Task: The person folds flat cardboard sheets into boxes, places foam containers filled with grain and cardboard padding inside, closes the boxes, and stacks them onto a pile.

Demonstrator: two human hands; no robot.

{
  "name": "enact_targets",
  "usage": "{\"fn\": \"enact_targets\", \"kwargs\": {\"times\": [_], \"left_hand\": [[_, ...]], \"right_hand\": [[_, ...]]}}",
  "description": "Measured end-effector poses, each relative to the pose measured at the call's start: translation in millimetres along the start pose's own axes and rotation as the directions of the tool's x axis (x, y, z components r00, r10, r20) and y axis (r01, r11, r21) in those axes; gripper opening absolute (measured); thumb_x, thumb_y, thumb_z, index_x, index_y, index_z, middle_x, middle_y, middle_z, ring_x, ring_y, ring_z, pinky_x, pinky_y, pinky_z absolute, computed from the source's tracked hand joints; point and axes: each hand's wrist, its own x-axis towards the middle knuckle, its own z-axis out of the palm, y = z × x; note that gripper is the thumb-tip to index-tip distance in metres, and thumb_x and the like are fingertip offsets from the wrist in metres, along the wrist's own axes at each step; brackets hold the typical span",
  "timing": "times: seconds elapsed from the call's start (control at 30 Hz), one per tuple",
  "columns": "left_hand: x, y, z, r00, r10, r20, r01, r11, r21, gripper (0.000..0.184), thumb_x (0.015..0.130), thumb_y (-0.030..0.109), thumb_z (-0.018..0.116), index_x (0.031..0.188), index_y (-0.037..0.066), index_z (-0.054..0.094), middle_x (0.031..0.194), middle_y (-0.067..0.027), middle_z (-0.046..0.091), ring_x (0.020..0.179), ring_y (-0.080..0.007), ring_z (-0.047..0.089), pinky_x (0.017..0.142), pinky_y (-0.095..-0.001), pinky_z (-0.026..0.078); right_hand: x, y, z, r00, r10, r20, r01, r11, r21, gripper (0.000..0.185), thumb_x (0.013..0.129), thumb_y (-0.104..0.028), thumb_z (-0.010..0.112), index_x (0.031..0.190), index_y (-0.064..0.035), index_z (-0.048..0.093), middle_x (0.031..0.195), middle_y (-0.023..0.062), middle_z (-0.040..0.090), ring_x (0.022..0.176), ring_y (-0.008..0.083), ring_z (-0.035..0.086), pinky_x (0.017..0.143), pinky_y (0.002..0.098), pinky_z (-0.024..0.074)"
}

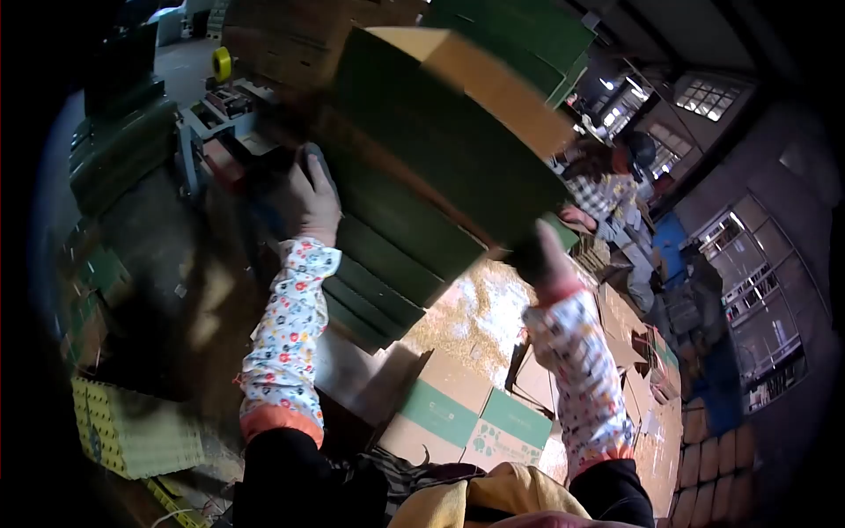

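A box [449, 132] spans the upper centre of the frame, between the left hand [315, 195] and right hand [553, 260], with a carton stack [387, 238] just below it. Printed cartons [458, 409] lie at lower centre. A tape roll [221, 64] sits upper left — beyond the left hand — and a person [607, 189] is right of the box, below a window [702, 97].

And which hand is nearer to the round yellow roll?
Left. In the picture, the left hand is below the roll, somewhat to its right; the right hand is much farther, by the lower right corner of the open, dark green cardboard box.
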Motion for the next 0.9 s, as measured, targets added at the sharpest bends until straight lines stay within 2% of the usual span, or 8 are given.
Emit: {"fn": "enact_targets", "kwargs": {"times": [0.2,0.3,0.4,0.5,0.63,0.7,0.8,0.9], "left_hand": [[-5,8,-27,0.985,0.061,0.161,-0.138,0.839,0.526,0.049,0.094,0.04,0.043,0.127,0.004,0.047,0.125,-0.0266,0.047,0.114,-0.0417,0.046,0.092,-0.0457,0.04],[-107,37,-93,0.912,0.121,0.391,-0.2,0.965,0.169,0.062,0.086,0.041,0.059,0.133,0.005,0.04,0.129,-0.0298,0.039,0.117,-0.0452,0.041,0.097,-0.0487,0.035],[-287,13,-159,0.485,-0.23,0.844,-0.158,0.926,0.344,0.09,0.077,0.05,0.067,0.138,-0.002,0.026,0.132,-0.0347,0.033,0.119,-0.0443,0.04,0.101,-0.0479,0.034],[-382,43,-178,-0.087,-0.772,0.63,0.005,0.632,0.775,0.108,0.07,0.053,0.071,0.137,-0.012,0.016,0.133,-0.0355,0.031,0.121,-0.0475,0.038,0.101,-0.0458,0.035],[-261,165,-128,-0.142,-0.38,0.914,-0.276,0.902,0.333,0.086,0.075,0.035,0.072,0.137,-0.006,0.029,0.13,-0.0335,0.041,0.115,-0.04,0.049,0.099,-0.0389,0.039],[-218,203,-99,-0.31,-0.101,0.945,0.209,0.963,0.171,0.055,0.083,0.019,0.062,0.13,-0.004,0.044,0.124,-0.0155,0.054,0.111,-0.0231,0.055,0.092,-0.0336,0.045],[-218,239,-40,-0.416,-0.379,0.827,0.244,0.829,0.503,0.033,0.08,0.005,0.058,0.114,0.0,0.058,0.105,-0.0094,0.06,0.08,-0.016,0.059,0.07,-0.0262,0.047],[-261,170,-18,-0.125,0.16,0.979,-0.016,0.986,-0.163,0.025,0.081,0.005,0.058,0.105,0.001,0.059,0.099,-0.0076,0.058,0.07,-0.0131,0.056,0.062,-0.0229,0.045]], "right_hand": [[-38,106,-47,0.963,-0.271,0.011,0.258,0.905,-0.339,0.058,0.096,-0.035,0.044,0.139,0.001,0.03,0.133,0.0197,0.043,0.122,0.0256,0.041,0.096,0.0365,0.0403],[-150,211,-130,0.889,-0.368,-0.274,0.014,0.619,-0.786,0.063,0.089,-0.021,0.06,0.137,0.0054,0.03,0.137,0.0224,0.039,0.129,0.0313,0.036,0.108,0.0368,0.0255],[-291,345,-238,0.475,-0.312,-0.823,-0.776,0.294,-0.558,0.08,0.084,-0.039,0.064,0.135,0.0112,0.029,0.138,0.0295,0.033,0.129,0.042,0.03,0.109,0.043,0.0238],[-397,413,-270,0.614,0.09,-0.784,-0.522,0.792,-0.318,0.074,0.087,-0.038,0.058,0.136,0.009,0.028,0.138,0.0263,0.035,0.128,0.034,0.035,0.107,0.0417,0.0278],[-420,248,-246,0.803,0.1,-0.588,0.065,0.965,0.254,0.055,0.093,-0.033,0.048,0.135,0.0006,0.036,0.138,0.0165,0.04,0.124,0.0265,0.041,0.107,0.039,0.0272],[-427,196,-250,0.848,-0.058,-0.527,0.305,0.866,0.397,0.047,0.097,-0.031,0.043,0.135,-0.0036,0.04,0.138,0.0116,0.042,0.122,0.0227,0.044,0.107,0.0377,0.0268],[-386,223,-293,0.325,-0.303,-0.896,0.438,0.888,-0.141,0.033,0.097,-0.028,0.044,0.119,-0.0056,0.053,0.117,0.0085,0.055,0.111,0.0217,0.05,0.099,0.0329,0.0359],[-367,213,-295,0.511,-0.541,-0.668,0.006,0.779,-0.627,0.034,0.089,-0.003,0.046,0.123,-0.0049,0.05,0.117,0.0122,0.053,0.111,0.0251,0.049,0.097,0.0348,0.0378]]}}
